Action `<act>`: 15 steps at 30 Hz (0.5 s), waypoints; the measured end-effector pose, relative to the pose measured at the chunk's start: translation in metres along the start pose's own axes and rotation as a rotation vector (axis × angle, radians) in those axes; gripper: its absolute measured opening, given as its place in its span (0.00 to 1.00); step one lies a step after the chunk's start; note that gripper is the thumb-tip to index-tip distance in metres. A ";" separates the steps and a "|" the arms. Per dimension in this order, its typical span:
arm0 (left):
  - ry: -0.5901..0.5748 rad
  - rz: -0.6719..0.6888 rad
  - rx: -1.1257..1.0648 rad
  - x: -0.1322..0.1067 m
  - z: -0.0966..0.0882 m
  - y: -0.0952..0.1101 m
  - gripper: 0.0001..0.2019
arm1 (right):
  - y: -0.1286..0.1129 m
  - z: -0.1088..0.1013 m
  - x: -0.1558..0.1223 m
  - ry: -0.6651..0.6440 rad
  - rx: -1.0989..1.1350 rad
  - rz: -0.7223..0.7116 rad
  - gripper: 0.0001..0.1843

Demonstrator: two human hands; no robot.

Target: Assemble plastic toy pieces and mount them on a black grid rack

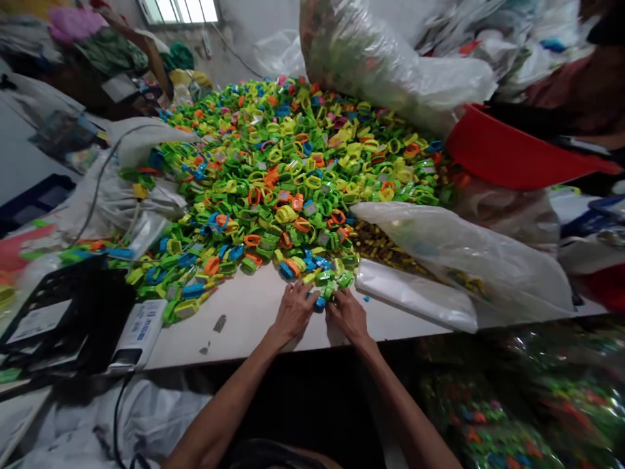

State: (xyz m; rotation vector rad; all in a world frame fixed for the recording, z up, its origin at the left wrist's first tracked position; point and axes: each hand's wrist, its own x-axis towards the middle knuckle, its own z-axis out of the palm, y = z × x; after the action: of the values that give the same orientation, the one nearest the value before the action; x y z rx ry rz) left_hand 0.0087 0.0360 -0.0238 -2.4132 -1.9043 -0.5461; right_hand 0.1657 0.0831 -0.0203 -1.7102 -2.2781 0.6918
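Observation:
A large heap of small looped plastic toy watches [273,195] in green, yellow, orange and blue spreads over the white table [234,326]. At its front edge my left hand [295,309] curls its fingers against a blue-and-green toy watch [320,302]. My right hand [349,316] is close beside it, with fingers bent against a green toy watch [328,288]. The fingertips of both hands nearly meet around these pieces, and the fingers partly hide what they grip. A tiny blue piece [366,299] lies just right of my right hand.
Flat clear plastic bags [415,293] lie to the right, beside an open bag [469,254] over small brown-yellow pieces. At left are a white box-like device [139,332] and a black tray [92,319]. A big filled bag [361,58] and a red cap brim [517,150] are behind.

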 end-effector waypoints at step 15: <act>0.276 -0.692 -1.032 -0.018 -0.007 -0.003 0.09 | -0.027 0.012 0.037 -0.025 0.351 -0.168 0.15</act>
State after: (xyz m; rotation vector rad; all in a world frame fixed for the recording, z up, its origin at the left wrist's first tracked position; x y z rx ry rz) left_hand 0.0004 0.0185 -0.0231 -1.6626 -2.6758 -2.1964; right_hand 0.1265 0.1099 -0.0218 -1.3412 -2.1284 1.0087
